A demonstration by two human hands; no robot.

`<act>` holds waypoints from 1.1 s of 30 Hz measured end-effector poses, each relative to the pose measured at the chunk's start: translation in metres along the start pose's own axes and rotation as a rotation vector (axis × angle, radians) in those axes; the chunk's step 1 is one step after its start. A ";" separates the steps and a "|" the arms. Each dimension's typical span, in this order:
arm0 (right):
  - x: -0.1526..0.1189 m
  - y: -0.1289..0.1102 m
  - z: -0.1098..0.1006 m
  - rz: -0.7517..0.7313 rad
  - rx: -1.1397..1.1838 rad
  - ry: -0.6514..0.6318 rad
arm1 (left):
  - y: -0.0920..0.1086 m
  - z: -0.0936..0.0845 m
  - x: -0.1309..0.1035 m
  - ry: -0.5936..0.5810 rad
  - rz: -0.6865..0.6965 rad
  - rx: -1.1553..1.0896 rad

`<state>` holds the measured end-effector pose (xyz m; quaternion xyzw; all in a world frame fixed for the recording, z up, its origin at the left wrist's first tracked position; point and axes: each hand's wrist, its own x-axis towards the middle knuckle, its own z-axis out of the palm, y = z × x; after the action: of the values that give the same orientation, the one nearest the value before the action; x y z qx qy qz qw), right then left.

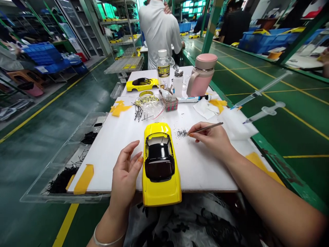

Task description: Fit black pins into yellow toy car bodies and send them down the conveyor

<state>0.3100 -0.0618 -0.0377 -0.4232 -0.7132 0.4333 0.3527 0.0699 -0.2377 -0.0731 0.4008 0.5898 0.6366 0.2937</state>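
A yellow model car body [161, 190] with a black roof lies on the white board [102, 151], its near end jutting past the board's front edge. Beside its left flank is my left hand [127, 168], fingers curved and apart, with the fingertips at or very near the body; nothing is held in it. My right hand [209, 139] pinches metal tweezers [212, 126], their tips by a scatter of tiny black parts [182, 132] to the right of the car.
Farther back stand a second yellow car body [142, 84], a clear bottle [163, 68], a pink mug [202, 75] and a small box of tools [171, 103]. Syringes [264, 111] lie at the right. A clear tray [55, 156] holds black parts at the left. A person in white [160, 31] stands beyond.
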 end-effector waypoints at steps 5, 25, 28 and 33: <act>-0.001 0.002 -0.003 0.010 -0.031 -0.016 | 0.002 0.000 -0.006 0.069 0.019 -0.047; -0.004 0.003 0.002 0.014 0.001 -0.008 | 0.009 0.004 -0.015 0.159 0.086 0.026; -0.003 0.004 0.005 0.000 -0.003 -0.019 | 0.007 0.003 -0.016 0.147 0.110 0.017; -0.002 0.005 0.006 -0.018 -0.020 -0.021 | 0.006 0.003 -0.016 0.122 0.144 0.013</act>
<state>0.3070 -0.0647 -0.0447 -0.4157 -0.7250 0.4274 0.3448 0.0807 -0.2506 -0.0699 0.4042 0.5804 0.6756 0.2081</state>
